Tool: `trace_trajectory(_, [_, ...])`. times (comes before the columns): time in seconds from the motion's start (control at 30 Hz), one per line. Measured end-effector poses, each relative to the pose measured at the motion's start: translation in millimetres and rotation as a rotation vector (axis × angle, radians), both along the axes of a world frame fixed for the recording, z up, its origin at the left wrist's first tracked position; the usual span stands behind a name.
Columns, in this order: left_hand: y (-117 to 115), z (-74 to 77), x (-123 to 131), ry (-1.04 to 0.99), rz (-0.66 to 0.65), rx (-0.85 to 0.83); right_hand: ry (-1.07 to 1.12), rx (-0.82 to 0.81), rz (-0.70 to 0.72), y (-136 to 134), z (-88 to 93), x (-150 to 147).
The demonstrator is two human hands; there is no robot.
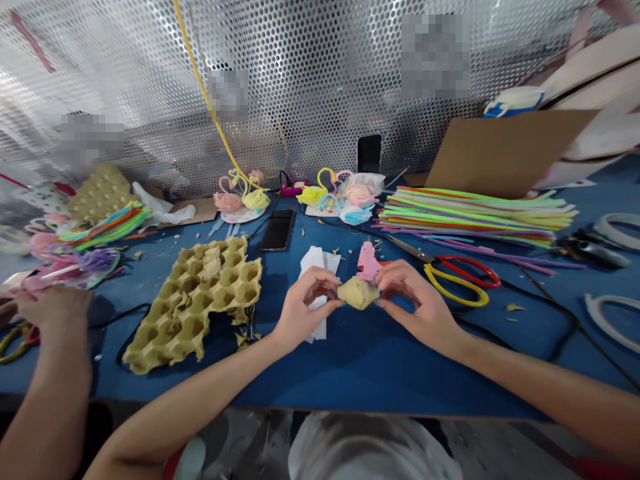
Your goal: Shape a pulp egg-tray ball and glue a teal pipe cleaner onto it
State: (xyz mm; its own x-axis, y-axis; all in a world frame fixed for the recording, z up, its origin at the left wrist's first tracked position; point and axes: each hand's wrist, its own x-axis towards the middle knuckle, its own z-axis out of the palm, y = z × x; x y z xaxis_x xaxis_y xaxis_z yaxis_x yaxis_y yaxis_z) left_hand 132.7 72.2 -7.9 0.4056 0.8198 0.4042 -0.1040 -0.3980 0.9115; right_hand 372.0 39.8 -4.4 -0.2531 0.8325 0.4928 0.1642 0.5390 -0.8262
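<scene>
Between my two hands, just above the blue table, is a small cut-out egg carton cup (358, 293) of yellowish pulp. My left hand (311, 303) pinches its left edge between thumb and fingers. From the other side, my right hand (419, 303) pinches the right edge. Behind the cup lies a pink glue gun (369, 260), partly hidden by the right hand. A white paper (316, 261) lies under and behind my left hand. To the left rests the torn egg carton (200, 297), with a piece cut out of its right side.
Scissors (450, 277) with red and yellow handles lie right of my right hand, near black cables. Colourful pipe cleaners (475, 217) are piled behind them. A phone (277, 231) lies behind the carton. Another person's hand (53, 307) works at the far left.
</scene>
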Motion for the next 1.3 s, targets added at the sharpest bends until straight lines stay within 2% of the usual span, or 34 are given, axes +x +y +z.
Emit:
trace_trajectory(0.2, [0.2, -3.5, 0.9, -0.002, -0.083, -0.095, -0.05, 0.035, -0.011, -1.0, -1.1, -0.5])
trace_trajectory(0.43, [0.9, -4.4, -1.3, 0.046, -0.052, -0.011, -0.105, 0.107, -0.013, 0.5, -1.5, -0.4])
trace_trajectory(0.67, [0.1, -2.1, -0.9, 0.052, -0.015, 0.046, -0.093, 0.108, -0.046, 0.7, -0.2, -0.7])
trace_trajectory(1.0, [1.1, -3.0, -2.6, 0.093, 0.032, 0.22, -0.033, -0.001, 0.032, 0.0, 0.5, -1.4])
trace_trajectory(1.3, [-2.0, -1.0, -1.2, 0.135, -0.012, 0.216, 0.003, -0.089, 0.032, 1.3, -3.0, 0.4])
